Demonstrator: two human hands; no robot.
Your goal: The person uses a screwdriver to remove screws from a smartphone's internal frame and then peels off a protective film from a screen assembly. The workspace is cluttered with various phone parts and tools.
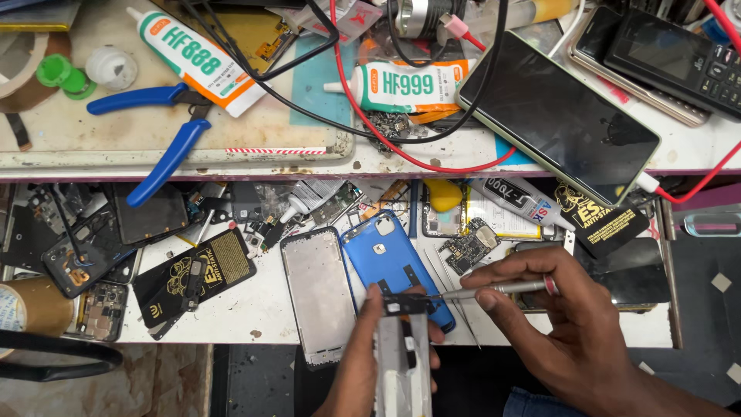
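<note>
Phone frame: a narrow silver-white phone frame stands lengthwise at the bottom centre, below the bench edge, with a small black part across its top end.
Left hand: the left hand comes up from the bottom edge and is wrapped around the frame, thumb on its left side, fingertips showing on its right.
Right hand: the right hand enters from the lower right, fingers pinched on a metal tool.
Tool: slim silver tweezers lie nearly level, pointing left, the tip touching the black part.
Just behind: a blue phone back cover lies flat on the white bench, partly under the frame's top; a bare grey middle frame lies just beside it on the left.
Middle ground: a small circuit board sits right of the blue cover; black anti-static bags and dismantled dark phone parts crowd the left.
Raised shelf: blue-handled pliers hang over its front edge; two white glue tubes lie among black and red cables.
Far right: a large dark smartphone lies tilted, screen up, with a black keypad phone beyond it.
</note>
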